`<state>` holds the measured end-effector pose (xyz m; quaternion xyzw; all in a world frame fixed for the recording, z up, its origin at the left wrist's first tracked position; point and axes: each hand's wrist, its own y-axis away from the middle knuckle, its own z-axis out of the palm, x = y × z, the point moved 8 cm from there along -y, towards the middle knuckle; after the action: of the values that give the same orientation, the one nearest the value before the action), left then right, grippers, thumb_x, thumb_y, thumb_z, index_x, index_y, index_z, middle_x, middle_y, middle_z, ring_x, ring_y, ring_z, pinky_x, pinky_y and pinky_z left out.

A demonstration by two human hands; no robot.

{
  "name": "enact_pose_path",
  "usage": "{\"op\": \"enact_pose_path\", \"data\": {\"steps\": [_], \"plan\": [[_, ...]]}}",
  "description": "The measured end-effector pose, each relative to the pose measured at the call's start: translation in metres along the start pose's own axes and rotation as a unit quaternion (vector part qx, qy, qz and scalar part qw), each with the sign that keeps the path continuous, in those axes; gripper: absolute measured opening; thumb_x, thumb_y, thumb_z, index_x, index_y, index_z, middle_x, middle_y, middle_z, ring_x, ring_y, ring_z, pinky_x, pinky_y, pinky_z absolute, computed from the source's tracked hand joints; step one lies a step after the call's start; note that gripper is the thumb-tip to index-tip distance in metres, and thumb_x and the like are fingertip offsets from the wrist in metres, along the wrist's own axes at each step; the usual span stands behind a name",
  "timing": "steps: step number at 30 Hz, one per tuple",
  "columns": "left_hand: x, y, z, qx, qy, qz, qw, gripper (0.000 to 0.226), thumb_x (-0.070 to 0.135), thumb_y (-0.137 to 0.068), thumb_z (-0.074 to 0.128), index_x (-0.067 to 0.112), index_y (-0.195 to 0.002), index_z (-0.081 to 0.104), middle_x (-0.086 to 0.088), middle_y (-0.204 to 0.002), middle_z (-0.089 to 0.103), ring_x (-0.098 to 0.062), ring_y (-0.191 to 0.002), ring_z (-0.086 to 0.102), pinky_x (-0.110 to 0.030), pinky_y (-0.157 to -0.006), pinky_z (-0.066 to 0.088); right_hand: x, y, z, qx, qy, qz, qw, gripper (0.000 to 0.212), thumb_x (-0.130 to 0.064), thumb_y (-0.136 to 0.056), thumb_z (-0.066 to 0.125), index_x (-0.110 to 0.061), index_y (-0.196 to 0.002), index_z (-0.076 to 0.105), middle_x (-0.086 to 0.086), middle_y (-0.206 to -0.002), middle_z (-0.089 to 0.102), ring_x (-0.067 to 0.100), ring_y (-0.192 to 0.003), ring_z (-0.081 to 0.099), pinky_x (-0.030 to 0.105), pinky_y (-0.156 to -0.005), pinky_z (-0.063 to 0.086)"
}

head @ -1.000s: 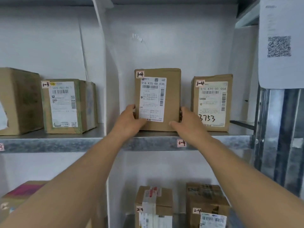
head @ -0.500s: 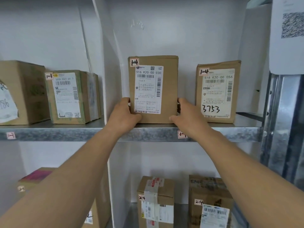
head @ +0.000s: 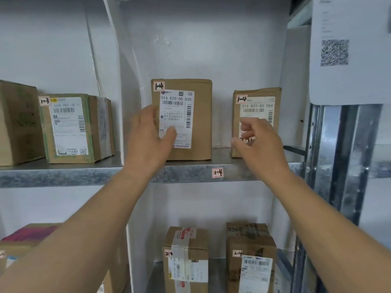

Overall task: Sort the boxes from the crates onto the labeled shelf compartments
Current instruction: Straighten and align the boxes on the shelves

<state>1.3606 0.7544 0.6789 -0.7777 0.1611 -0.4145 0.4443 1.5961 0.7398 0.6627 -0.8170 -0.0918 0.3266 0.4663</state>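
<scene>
A brown cardboard box (head: 198, 115) tagged 1-4, with a white shipping label, stands upright on the metal shelf (head: 190, 172) in the compartment marked 1-4 (head: 217, 172). My left hand (head: 148, 140) hovers in front of its left side, fingers apart, holding nothing. My right hand (head: 260, 144) is off the box too, loosely curled in front of a second 1-4 box (head: 257, 102) that stands to the right.
A 1-3 box (head: 69, 127) and another carton (head: 17, 123) stand in the left compartment past a white divider (head: 122, 81). Two 2-4 boxes (head: 186, 259) (head: 251, 259) sit on the shelf below. A metal upright (head: 330, 155) and a QR sheet (head: 347, 49) are at right.
Both hands have let go of the middle 1-4 box and drawn back toward me. The box stays upright on the shelf.
</scene>
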Motion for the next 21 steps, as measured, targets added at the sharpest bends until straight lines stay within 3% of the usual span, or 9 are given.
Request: {"op": "enact_pose_path", "data": {"steps": [5, 10, 15, 19, 21], "plan": [[0.056, 0.015, 0.054, -0.083, 0.041, 0.052, 0.994, 0.057, 0.018, -0.089, 0.060, 0.016, -0.141, 0.037, -0.003, -0.133, 0.046, -0.010, -0.115, 0.048, -0.028, -0.100, 0.042, 0.035, -0.007, -0.033, 0.038, 0.016, 0.031, 0.999, 0.055, -0.016, -0.089, 0.063, -0.013, -0.140, 0.041, 0.008, -0.129, 0.042, 0.015, -0.113, 0.047, 0.022, -0.095, 0.038], [0.064, 0.021, 0.132, -0.208, 0.034, 0.000, 0.977, 0.066, 0.019, -0.090, 0.061, 0.012, -0.146, 0.027, -0.008, -0.146, 0.037, -0.021, -0.134, 0.037, -0.032, -0.109, 0.034, 0.072, -0.010, -0.027, -0.014, 0.016, 0.096, 0.995, 0.063, -0.020, -0.091, 0.063, -0.012, -0.145, 0.031, 0.010, -0.140, 0.037, 0.020, -0.129, 0.040, 0.021, -0.096, 0.028], [0.048, 0.016, 0.169, -0.238, 0.032, -0.095, 0.966, 0.058, 0.018, -0.088, 0.061, 0.016, -0.140, 0.034, -0.006, -0.138, 0.044, -0.023, -0.125, 0.045, -0.023, -0.087, 0.035, 0.092, -0.016, -0.015, -0.087, 0.013, 0.120, 0.989, 0.046, -0.018, -0.089, 0.062, -0.015, -0.130, 0.042, 0.009, -0.130, 0.052, 0.021, -0.115, 0.051, 0.025, -0.088, 0.038], [0.045, 0.015, 0.175, -0.245, 0.031, -0.106, 0.963, 0.052, 0.018, -0.087, 0.062, 0.018, -0.133, 0.038, 0.005, -0.123, 0.057, -0.010, -0.096, 0.051, -0.011, -0.060, 0.036, 0.094, -0.018, -0.011, -0.135, 0.042, 0.128, 0.982, 0.044, -0.014, -0.092, 0.056, -0.011, -0.132, 0.040, 0.009, -0.128, 0.056, 0.025, -0.113, 0.054, 0.027, -0.083, 0.041], [0.045, 0.015, 0.173, -0.237, 0.026, -0.102, 0.966, 0.055, 0.017, -0.086, 0.065, 0.018, -0.134, 0.039, 0.002, -0.127, 0.058, -0.011, -0.094, 0.050, -0.017, -0.068, 0.039, 0.095, -0.018, -0.012, -0.140, 0.043, 0.135, 0.980, 0.043, -0.012, -0.092, 0.054, -0.009, -0.132, 0.040, 0.009, -0.128, 0.056, 0.026, -0.111, 0.054, 0.029, -0.083, 0.043]]}}
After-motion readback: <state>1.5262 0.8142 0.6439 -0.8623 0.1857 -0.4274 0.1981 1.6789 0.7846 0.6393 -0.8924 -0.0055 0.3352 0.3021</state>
